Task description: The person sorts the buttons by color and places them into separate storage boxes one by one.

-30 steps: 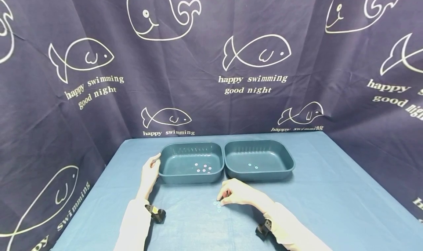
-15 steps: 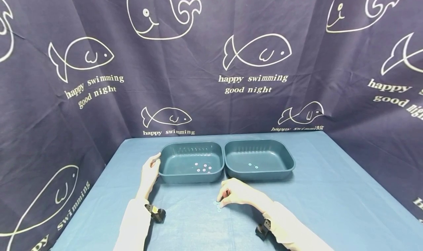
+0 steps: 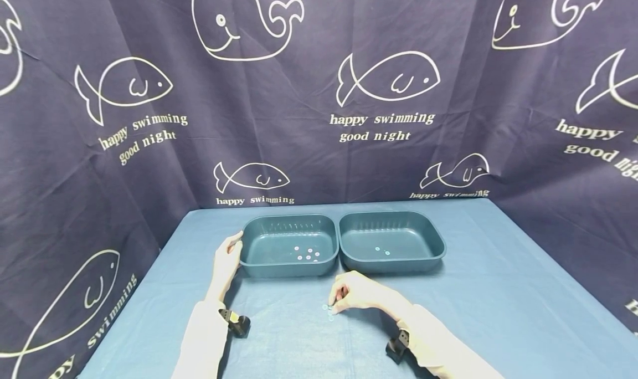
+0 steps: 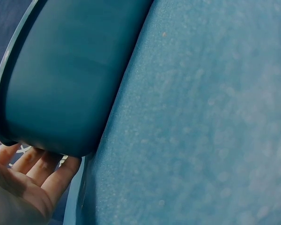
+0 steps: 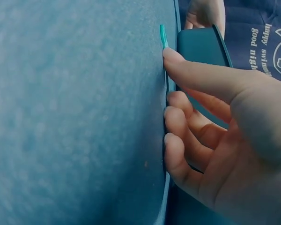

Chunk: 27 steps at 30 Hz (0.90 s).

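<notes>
One rectangular teal plastic tray (image 3: 289, 270) is held by the left hand (image 3: 226, 261). Small round turquoise discs (image 3: 325, 307) are strewn beside the right hand (image 3: 358, 292), whose grip cannot be told, on the blue-clothed bench (image 3: 299, 346).

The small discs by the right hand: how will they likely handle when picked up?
Probably very light: the discs look tiny beside the right hand. Unlikely to roll while lying flat on the blue cloth. Perhaps fiddly to pinch, since they look thin in the right wrist view.
</notes>
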### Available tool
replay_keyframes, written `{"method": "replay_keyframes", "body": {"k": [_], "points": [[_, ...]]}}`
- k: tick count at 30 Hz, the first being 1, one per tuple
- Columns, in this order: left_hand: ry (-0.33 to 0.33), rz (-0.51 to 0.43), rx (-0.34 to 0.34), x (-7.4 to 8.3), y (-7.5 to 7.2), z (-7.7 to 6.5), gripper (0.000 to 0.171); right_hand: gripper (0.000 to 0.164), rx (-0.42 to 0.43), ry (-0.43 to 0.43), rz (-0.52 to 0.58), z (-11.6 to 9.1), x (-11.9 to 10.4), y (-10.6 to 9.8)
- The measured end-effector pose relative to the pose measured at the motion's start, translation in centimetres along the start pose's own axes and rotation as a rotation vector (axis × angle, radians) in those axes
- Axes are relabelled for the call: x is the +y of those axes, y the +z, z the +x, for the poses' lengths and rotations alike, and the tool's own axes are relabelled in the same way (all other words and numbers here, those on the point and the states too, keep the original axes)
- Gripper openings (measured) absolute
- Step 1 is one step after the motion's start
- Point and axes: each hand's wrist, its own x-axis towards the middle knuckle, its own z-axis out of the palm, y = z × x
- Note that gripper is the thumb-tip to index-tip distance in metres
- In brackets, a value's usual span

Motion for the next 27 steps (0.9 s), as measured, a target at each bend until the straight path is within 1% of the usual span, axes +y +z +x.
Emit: {"method": "replay_keyframes", "body": {"k": [4, 8, 13, 19, 23, 27], "points": [[-0.009, -0.001, 0.003, -0.10, 0.10, 0.04, 0.039, 0.014, -0.015, 0.037, 0.041, -0.03, 0.26, 0.10], [-0.008, 0.001, 0.002, -0.16, 0.11, 0.06, 0.039, 0.016, -0.026, 0.039, 0.063, 0.05, 0.35, 0.08], [0.000, 0.003, -0.013, 0.02, 0.00, -0.04, 0.039, 0.016, -0.020, -0.003, 0.040, 0.10, 0.44, 0.00], [-0.008, 0.004, -0.014, 0.18, -0.01, -0.01, 0.039, 0.013, -0.007, -0.011, -0.005, 0.21, 0.32, -0.01], [-0.005, 0.010, -0.002, 0.21, -0.01, 0.01, 0.038, 0.013, -0.006, -0.022, -0.021, 0.17, -0.01, -0.12], [-0.006, 0.009, -0.003, 0.11, 0.00, 0.02, 0.039, 0.014, -0.008, -0.030, -0.037, 0.07, -0.19, -0.12]]}}
